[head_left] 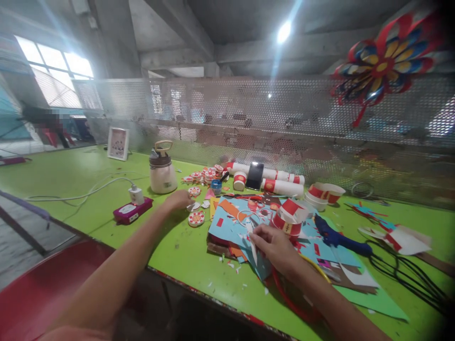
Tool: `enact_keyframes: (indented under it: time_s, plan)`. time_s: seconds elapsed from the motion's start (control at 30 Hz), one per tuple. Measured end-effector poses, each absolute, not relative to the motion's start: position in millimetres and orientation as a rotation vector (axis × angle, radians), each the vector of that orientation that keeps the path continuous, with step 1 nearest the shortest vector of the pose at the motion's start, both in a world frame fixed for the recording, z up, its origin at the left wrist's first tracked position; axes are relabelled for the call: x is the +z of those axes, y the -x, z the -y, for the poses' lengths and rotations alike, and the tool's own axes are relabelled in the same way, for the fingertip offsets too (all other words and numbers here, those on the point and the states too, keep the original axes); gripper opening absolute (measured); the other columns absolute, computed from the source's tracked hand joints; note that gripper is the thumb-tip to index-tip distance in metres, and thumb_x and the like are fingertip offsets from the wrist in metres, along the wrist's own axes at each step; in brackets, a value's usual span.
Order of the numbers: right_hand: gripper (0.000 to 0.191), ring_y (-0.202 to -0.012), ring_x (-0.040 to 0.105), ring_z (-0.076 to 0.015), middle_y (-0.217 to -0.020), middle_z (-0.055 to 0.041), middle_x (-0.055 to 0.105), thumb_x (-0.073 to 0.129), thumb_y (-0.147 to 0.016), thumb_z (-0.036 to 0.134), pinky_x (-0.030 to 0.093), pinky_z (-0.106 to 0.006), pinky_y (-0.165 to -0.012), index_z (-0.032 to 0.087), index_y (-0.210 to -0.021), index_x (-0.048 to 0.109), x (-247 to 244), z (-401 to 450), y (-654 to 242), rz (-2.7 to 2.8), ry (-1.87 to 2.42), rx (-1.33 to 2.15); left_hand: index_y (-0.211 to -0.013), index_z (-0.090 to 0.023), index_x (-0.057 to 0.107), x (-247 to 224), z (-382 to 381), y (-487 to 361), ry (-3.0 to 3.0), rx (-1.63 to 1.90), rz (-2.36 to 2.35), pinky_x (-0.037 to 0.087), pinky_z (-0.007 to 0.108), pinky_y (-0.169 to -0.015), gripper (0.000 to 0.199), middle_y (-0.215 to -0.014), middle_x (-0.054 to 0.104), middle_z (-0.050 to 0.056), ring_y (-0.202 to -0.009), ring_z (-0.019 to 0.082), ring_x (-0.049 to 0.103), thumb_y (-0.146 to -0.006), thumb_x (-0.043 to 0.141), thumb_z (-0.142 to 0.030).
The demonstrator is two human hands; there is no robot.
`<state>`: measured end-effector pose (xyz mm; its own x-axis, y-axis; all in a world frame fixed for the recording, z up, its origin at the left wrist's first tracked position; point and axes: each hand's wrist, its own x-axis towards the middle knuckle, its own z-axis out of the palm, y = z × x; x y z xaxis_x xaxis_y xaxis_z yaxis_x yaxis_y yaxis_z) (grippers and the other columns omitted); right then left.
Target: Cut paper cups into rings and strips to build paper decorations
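Note:
My left hand point(177, 201) reaches over the table, its fingers bent together at a small white paper piece point(194, 206); the fingertips are partly hidden. Close by lie round red-and-white discs point(196, 218) cut or built from paper cups. My right hand point(270, 242) pinches a slim, pointed white paper strip point(254, 252) between thumb and forefinger. Beneath it is a stack of blue paper sheets point(227, 227) strewn with scraps. Just behind my right hand, a cut red-and-white paper cup point(289, 218) rests on the sheets.
Right of the paper lies a blue glue gun point(341, 240) with its black cable. A bottle point(163, 173), a purple power strip point(133, 210) and a blue jar point(216, 186) stand left of the pile. Behind are stacked cups point(283, 187), a phone point(255, 176) and a mesh screen point(249, 109).

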<state>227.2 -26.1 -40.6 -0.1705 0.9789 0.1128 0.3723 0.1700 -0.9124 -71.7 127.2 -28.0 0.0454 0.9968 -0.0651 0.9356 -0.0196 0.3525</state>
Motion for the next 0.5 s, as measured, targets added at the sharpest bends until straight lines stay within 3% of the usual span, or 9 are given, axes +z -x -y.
enact_keyframes:
  time_s: [0.27, 0.5]
  plan:
    - [0.024, -0.052, 0.041, -0.0116, -0.055, 0.0044, 0.047, 0.055, -0.079, 0.036, 0.030, -0.025, -0.051, 0.017, -0.065, 0.057, -38.9, 27.2, -226.4, 1.768, 1.344, 0.954, -0.117, -0.015, 0.055, -36.7, -127.3, 70.6, -1.940, 0.213, -1.991, 0.051, 0.042, -0.081, 0.034, -0.118, 0.057, 0.009, -0.099, 0.023, 0.059, -0.087, 0.055, -0.032]
    - [0.027, -0.051, 0.042, -0.0111, -0.055, 0.0050, 0.045, 0.055, -0.080, 0.039, 0.032, -0.025, -0.050, 0.016, -0.065, 0.055, -43.0, 22.9, -226.4, 1.739, 1.331, 0.952, -0.117, -0.016, 0.054, -38.2, -124.9, 71.5, -1.936, 0.347, -1.983, 0.051, 0.042, -0.082, 0.033, -0.118, 0.057, 0.009, -0.099, 0.022, 0.059, -0.088, 0.055, -0.031]
